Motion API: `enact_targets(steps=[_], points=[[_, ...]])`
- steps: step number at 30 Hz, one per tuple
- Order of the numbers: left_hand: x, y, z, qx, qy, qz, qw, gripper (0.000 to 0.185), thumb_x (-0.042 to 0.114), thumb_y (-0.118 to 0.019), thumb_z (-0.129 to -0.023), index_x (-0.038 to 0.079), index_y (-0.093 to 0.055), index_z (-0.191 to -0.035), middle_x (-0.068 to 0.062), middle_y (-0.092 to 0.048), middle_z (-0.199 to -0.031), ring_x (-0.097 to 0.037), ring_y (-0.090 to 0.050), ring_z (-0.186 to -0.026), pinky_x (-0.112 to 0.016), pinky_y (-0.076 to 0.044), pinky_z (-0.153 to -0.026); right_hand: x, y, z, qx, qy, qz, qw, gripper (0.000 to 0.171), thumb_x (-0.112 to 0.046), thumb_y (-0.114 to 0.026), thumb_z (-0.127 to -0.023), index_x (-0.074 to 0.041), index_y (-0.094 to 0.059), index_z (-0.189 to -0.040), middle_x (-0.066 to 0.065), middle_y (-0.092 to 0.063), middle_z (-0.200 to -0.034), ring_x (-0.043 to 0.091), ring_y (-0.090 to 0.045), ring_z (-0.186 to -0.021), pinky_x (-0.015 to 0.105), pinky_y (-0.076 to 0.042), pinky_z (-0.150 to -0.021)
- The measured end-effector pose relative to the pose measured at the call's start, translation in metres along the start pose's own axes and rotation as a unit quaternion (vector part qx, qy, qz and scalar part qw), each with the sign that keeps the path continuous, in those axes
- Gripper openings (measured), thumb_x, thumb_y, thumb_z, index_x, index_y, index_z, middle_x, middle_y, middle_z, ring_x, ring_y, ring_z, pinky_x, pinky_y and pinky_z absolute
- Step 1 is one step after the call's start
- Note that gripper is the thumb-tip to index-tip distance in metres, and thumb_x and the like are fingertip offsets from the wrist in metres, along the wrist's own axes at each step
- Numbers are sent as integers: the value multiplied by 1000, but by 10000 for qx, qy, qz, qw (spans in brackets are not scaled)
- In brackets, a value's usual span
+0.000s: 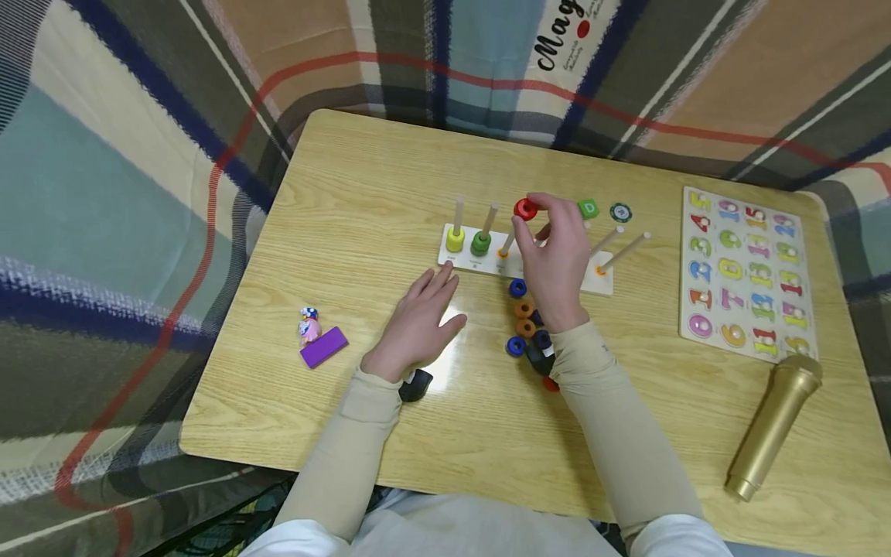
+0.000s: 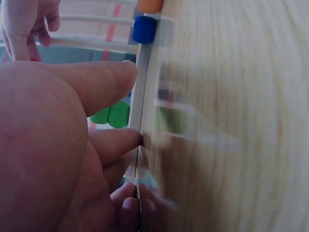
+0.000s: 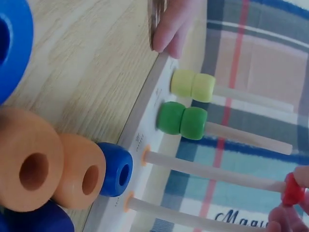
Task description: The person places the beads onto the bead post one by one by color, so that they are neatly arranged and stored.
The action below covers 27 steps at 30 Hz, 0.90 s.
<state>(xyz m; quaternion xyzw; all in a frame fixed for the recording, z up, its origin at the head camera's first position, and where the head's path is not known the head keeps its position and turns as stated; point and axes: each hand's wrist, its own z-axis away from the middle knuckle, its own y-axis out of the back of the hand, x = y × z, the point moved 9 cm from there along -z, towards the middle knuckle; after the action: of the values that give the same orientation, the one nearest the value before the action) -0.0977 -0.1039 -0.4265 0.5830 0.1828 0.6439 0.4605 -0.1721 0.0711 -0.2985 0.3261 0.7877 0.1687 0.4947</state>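
Landmark: white peg board [image 1: 599,285] with upright wooden pegs, on the wooden table [image 1: 362,178].
Right hand [image 1: 554,259]: raised over the middle of the peg board, fingertips pinching a red bead [image 1: 525,209] at the top of the third peg [image 1: 507,244] from the left.
Left hand [image 1: 420,319]: flat on the table, fingers straight and relaxed, holding nothing; its fingertips touch the near left edge of the peg board.
Yellow beads [image 1: 455,240]: stacked on the board's leftmost peg.
Green beads [image 1: 480,244]: on the second peg.
Loose beads [image 1: 524,317]: blue and orange, lying on the table just in front of the board, beside the right wrist.
Number puzzle [image 1: 746,272]: well to the right of the board.
Gold microphone [image 1: 773,425]: right of the board, nearer the person.
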Motion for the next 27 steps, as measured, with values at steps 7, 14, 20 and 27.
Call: enact_targets(steps=[7,14,20,27], points=[[1,1,0,24,-1,1,10000,71,45,-49,-105,11,-25,-163,5,-3,-174,-26,-1,-161,-53,-12,-130,1,1,0,-105,-81,67,9999,36,-21,-73,-95,-6,-67,-128,15,-65,-123,30,-61,-79,32,-47,-71],[1,0,0,14,4,27,10000,71,45,-48,-105,12,-25,-163,5,-3,-173,-26,-1,-161,-53,-12,-130,3,15,4,-121,-124,-136,9998,32,-18,-72,-96,-4,-68,-125,16,-65,-123,29,-60,-81,25,-42,-69],[1,-2,-1,-45,73,46,10000,72,46,-48,-105,12,-23,-163,7,0,-173,-25,1,-161,-52,-10,-130,19,43,27,-443,-422,-57,9981,24,-13,-71,-96,-2,-71,-117,16,-70,-111,26,-60,-77,20,-39,-67],[1,-4,-3,-29,111,45,9999,72,47,-48,-105,13,-23,-163,6,0,-173,-26,1,-161,-52,-9,-130,60,46,106,-3319,-1270,1137,9278,54,-35,-75,-93,-1,-57,-132,19,-58,-119,30,-59,-91,41,-51,-72]])
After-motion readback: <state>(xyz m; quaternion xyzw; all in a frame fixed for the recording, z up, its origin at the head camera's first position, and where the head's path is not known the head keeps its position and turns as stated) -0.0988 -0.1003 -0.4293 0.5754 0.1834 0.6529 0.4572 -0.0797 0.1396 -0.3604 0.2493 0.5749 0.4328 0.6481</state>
